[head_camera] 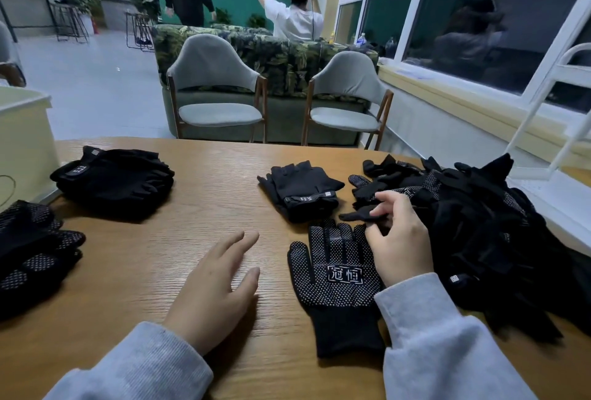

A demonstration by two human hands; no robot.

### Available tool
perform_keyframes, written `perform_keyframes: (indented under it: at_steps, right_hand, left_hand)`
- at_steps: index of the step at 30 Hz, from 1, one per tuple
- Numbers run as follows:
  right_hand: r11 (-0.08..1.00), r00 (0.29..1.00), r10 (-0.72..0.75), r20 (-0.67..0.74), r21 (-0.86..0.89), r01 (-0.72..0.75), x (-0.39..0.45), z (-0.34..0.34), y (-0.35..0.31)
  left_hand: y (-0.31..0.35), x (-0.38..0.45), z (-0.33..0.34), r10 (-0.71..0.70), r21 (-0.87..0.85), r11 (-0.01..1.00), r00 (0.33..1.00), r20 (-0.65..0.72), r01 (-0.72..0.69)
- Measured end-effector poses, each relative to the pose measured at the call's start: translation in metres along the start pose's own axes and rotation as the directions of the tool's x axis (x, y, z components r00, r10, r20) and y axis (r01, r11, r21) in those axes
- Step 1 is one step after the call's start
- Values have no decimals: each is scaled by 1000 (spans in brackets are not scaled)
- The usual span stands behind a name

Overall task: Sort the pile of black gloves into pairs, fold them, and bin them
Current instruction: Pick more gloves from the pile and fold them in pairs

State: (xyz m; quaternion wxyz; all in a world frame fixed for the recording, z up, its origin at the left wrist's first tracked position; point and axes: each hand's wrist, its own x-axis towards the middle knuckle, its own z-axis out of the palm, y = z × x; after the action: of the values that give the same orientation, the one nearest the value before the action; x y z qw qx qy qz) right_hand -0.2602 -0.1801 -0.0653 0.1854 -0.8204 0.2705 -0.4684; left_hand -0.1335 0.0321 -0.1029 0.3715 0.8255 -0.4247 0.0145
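Note:
A dotted black glove [335, 284] lies flat, palm up, on the wooden table [198, 201] near the front. My right hand [398, 239] is just right of it, with the fingers curled and pinching a black glove finger [355, 215] at the edge of the loose pile of black gloves [473, 227]. My left hand [214, 284] hovers over bare wood to the left, fingers straight and spread, holding nothing. A folded fingerless pair [303, 191] sits behind the dotted glove.
A stack of folded fingerless gloves [115, 179] sits at the far left, and a stack of dotted gloves [32, 246] at the left edge. A pale bin [22, 144] stands beside the table's left corner. Two grey chairs [217, 89] face the far edge.

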Motion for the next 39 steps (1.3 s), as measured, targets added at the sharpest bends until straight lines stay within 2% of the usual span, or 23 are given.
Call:
perform_keyframes:
  at_steps: [3, 7, 11, 14, 19, 22, 24, 26, 30, 34, 39]
  right_hand:
    - [996, 996, -86, -7, -18, 86, 0, -1, 3]
    - [993, 993, -114, -37, 1, 114, 0, -1, 2]
    - [988, 987, -148, -62, 38, 150, -1, -2, 0]
    - [975, 972, -205, -118, 66, 213, -1, -4, -5]
    - [952, 952, -264, -152, 120, 283, -1, -5, -11]
    - [938, 943, -311, -122, 118, 324, -2, -4, -15]
    - [911, 920, -379, -99, 138, 390, -2, -3, -19]
    - [873, 891, -449, -64, 182, 453, -3, -1, -26]
    - [792, 824, -565, 47, 312, 525, -7, 6, -42]
    - [740, 764, -626, 153, 425, 521, -15, 10, -53]
    - [736, 742, -625, 244, 500, 456, -23, 17, -58]
  left_hand:
    - [0, -1, 0, 10, 2, 1000, 1000, -11, -10]
    - [0, -2, -1, 12, -14, 1000, 1000, -8, -12]
    - [5, -4, -3, 33, -107, 994, 999, -19, -34]
    - [9, -5, -4, 71, -197, 978, 997, -33, -76]
    - [8, -6, -3, 143, -207, 967, 988, -53, -151]
    - [5, -6, -2, 167, -181, 968, 984, -59, -175]
    - [6, -6, -2, 164, -252, 951, 984, -70, -177]
    - [8, -7, -2, 171, -321, 928, 982, -86, -190]
    - [11, -7, -4, 207, -323, 910, 960, -186, -259]
    - [13, -6, -5, 203, -330, 900, 944, -262, -285]
    - [8, -4, -2, 139, -413, 873, 944, -300, -260]
